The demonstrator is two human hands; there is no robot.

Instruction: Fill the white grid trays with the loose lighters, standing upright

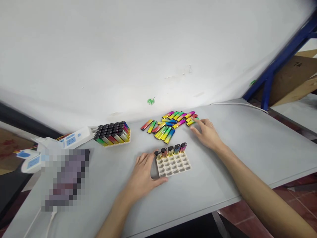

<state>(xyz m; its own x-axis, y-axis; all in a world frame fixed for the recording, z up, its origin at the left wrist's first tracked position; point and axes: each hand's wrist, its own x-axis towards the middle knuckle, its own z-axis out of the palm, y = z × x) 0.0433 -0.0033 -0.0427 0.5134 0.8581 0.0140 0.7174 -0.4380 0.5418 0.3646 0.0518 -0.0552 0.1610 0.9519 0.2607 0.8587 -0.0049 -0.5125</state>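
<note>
1. White wall [148, 49], marked with a small green patch [151, 100], stands behind the grey table [230, 178] you are working at; read each clock direction from the white tray [174, 165] in front of you.
2. Your left hand [140, 175], between 8 and 9 o'clock, has its grip around the tray's left end: thumb at the near left corner, fingers by the far left corner.
3. Your right hand [209, 134] reaches in from between 1 and 2 o'clock. Its grip is spread, thumb apart from index finger, with the fingertips at the pile's right end; you cannot tell whether they press on a lighter there.
4. Along the tray's 12 o'clock edge, five upright lighters [170, 151] sit in one row, black tops up; rows of bare wells lie nearer you.
5. Beyond them at 12 o'clock, your loose lighters [178, 124] lie flat in a scattered, partly overlapping pile, shiny and multicoloured.
6. At 10 o'clock you have a filled tray [127, 141], packed with upright lighters.
7. Further out, a power strip [85, 135] lies between 9 and 10 o'clock, and a pixelated dark slab [68, 177] at 9.
8. Around 2 o'clock, past the table, you see a blue frame [268, 79] and a cardboard box [292, 74].
</note>
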